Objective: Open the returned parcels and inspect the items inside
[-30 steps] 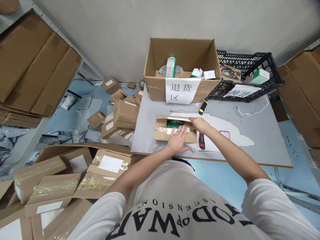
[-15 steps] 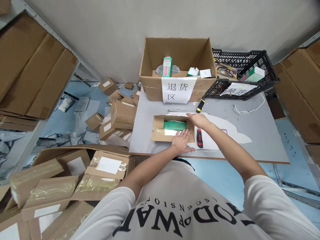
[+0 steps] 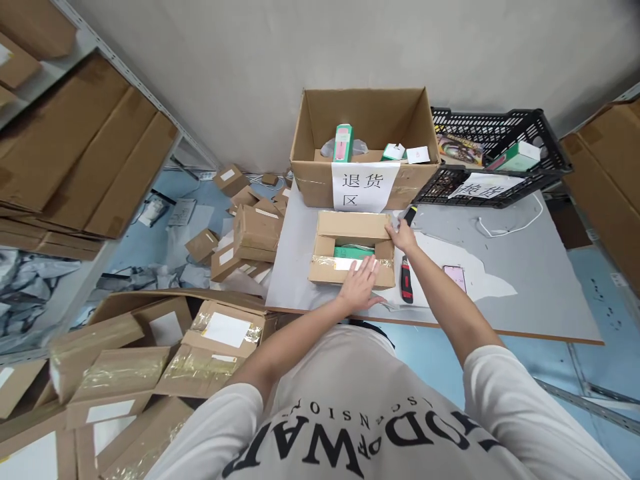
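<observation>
On the table lies a small cardboard box (image 3: 325,267) with a green item (image 3: 353,252) inside, partly covered. Its far flap (image 3: 355,225) leans in over the opening, and the near flap carries a white label and clear tape. My left hand (image 3: 359,283) rests flat on the near flap, fingers spread. At the far right corner my right hand (image 3: 401,237) has its fingers closed on the edge of the far flap. Just behind that hand is a black and yellow utility knife (image 3: 411,215), partly hidden. A red and black utility knife (image 3: 406,280) lies right of the box.
Behind stands a large carton (image 3: 310,180) with a paper sign and several small boxes inside. Beside it is a black plastic crate (image 3: 500,177). A phone (image 3: 455,277) and a white cable (image 3: 500,233) lie on the table (image 3: 540,293). Taped parcels (image 3: 120,373) fill the lower left.
The far flap of the small box has come up and over part of the opening, with my right hand at its corner. My left hand stays on the near flap. The view has shifted slightly.
</observation>
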The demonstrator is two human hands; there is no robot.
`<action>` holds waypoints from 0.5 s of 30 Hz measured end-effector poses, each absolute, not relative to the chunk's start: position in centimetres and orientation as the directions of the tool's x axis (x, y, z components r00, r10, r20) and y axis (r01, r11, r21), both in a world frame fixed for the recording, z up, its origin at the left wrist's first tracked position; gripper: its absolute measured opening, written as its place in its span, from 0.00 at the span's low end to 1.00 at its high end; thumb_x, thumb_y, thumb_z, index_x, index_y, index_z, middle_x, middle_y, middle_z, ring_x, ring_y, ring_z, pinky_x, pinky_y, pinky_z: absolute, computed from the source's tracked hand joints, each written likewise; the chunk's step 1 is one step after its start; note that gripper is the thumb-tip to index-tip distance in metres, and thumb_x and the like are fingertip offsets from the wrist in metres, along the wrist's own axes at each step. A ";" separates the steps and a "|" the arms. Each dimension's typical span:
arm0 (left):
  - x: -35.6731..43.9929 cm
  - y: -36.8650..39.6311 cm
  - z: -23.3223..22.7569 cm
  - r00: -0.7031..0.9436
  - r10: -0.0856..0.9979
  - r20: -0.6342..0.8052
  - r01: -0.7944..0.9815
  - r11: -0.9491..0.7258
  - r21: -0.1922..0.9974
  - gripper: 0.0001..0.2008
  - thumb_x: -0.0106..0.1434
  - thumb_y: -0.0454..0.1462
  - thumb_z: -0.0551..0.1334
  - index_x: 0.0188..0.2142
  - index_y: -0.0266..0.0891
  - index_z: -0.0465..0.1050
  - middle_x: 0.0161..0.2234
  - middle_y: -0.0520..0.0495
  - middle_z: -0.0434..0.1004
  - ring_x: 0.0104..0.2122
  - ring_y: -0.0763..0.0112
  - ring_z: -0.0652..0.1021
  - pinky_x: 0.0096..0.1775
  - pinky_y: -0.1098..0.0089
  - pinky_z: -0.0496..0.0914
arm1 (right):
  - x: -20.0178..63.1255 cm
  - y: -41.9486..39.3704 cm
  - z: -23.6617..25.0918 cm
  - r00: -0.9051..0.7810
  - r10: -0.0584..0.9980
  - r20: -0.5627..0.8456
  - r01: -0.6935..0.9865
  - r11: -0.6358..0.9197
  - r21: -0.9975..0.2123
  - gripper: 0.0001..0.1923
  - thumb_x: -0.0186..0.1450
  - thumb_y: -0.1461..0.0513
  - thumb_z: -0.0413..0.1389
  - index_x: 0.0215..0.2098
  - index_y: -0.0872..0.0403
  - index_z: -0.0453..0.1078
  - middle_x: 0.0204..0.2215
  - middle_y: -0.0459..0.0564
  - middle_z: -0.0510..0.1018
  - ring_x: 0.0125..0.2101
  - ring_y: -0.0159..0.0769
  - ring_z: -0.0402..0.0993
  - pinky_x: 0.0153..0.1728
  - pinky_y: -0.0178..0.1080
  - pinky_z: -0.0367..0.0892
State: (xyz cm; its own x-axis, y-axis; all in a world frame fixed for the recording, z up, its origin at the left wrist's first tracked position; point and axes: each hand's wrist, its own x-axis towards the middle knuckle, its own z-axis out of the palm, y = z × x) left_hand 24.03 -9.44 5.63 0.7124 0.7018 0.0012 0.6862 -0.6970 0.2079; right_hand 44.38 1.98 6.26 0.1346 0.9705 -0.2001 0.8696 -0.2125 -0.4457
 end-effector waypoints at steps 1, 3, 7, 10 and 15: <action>22.7 -8.7 6.1 0.692 0.722 0.005 0.704 -0.676 0.216 0.50 0.58 0.59 0.52 0.66 0.27 0.36 0.67 0.30 0.35 0.66 0.49 0.40 0.62 0.47 0.40 | 44.2 1.4 7.0 0.164 0.981 -0.102 0.900 -0.191 -0.393 0.34 0.67 0.55 0.45 0.65 0.66 0.45 0.59 0.75 0.58 0.58 0.52 0.59 0.52 0.53 0.60; 19.1 -6.8 7.1 0.640 0.768 0.002 0.747 -0.623 0.231 0.54 0.54 0.62 0.53 0.66 0.27 0.34 0.67 0.28 0.35 0.66 0.46 0.40 0.61 0.45 0.39 | 43.6 -0.5 8.5 0.144 0.984 0.105 0.961 -0.114 -0.253 0.37 0.65 0.57 0.48 0.66 0.65 0.39 0.64 0.74 0.45 0.64 0.57 0.43 0.55 0.60 0.52; 11.4 -2.7 7.6 0.679 0.725 -0.114 0.727 -0.644 0.238 0.63 0.45 0.65 0.59 0.66 0.28 0.35 0.66 0.28 0.41 0.65 0.44 0.43 0.61 0.47 0.40 | 41.3 -5.4 10.0 -0.266 0.944 0.196 0.950 0.290 -0.111 0.29 0.66 0.63 0.44 0.65 0.58 0.49 0.65 0.66 0.49 0.65 0.54 0.40 0.58 0.62 0.46; 8.1 -0.7 6.8 0.753 0.624 -0.207 0.657 -0.717 0.232 0.66 0.40 0.64 0.62 0.66 0.29 0.36 0.66 0.28 0.40 0.66 0.45 0.43 0.61 0.49 0.43 | 38.9 -7.3 9.5 -0.646 0.759 0.077 0.741 0.648 -0.177 0.24 0.68 0.64 0.43 0.62 0.53 0.57 0.61 0.59 0.62 0.61 0.44 0.54 0.60 0.54 0.48; 7.2 1.0 5.4 0.805 0.564 -0.183 0.593 -0.762 0.260 0.65 0.40 0.64 0.63 0.66 0.27 0.37 0.66 0.27 0.42 0.66 0.48 0.46 0.62 0.54 0.46 | 37.0 -5.7 9.0 -0.513 0.832 -0.209 0.855 0.476 -0.206 0.36 0.58 0.47 0.58 0.56 0.61 0.62 0.54 0.67 0.68 0.56 0.53 0.62 0.57 0.54 0.52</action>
State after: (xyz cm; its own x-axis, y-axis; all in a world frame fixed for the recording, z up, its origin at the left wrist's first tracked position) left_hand 7.21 0.98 5.37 0.8052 0.5640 -0.1834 0.5930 -0.7621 0.2600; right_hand 36.99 -5.68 9.00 -0.5133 0.8324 -0.2088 0.8551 0.4755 -0.2065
